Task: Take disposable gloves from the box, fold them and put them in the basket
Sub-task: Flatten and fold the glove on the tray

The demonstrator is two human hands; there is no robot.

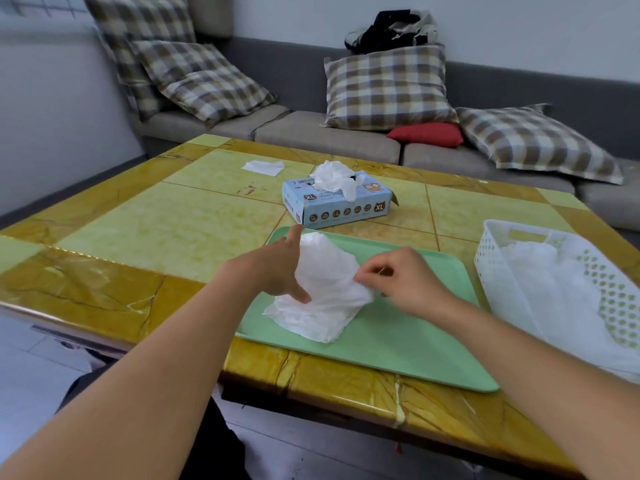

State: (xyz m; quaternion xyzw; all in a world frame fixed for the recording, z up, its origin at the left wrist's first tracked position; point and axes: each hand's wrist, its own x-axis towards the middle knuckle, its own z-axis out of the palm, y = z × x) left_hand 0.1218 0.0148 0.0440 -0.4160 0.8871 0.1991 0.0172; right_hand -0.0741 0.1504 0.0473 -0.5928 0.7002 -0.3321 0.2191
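Observation:
A crumpled white disposable glove lies on the green tray in front of me. My left hand rests against its left side with straight fingers, the thumb touching the lower part. My right hand pinches the glove's right edge between thumb and curled fingers. The blue glove box stands beyond the tray, with white gloves bunched out of its top opening. At the right stands the white perforated basket, holding several folded white gloves.
The yellow tiled table carries a loose white sheet at the far left. Behind it runs a grey sofa with plaid cushions, a red cushion and a dark bag.

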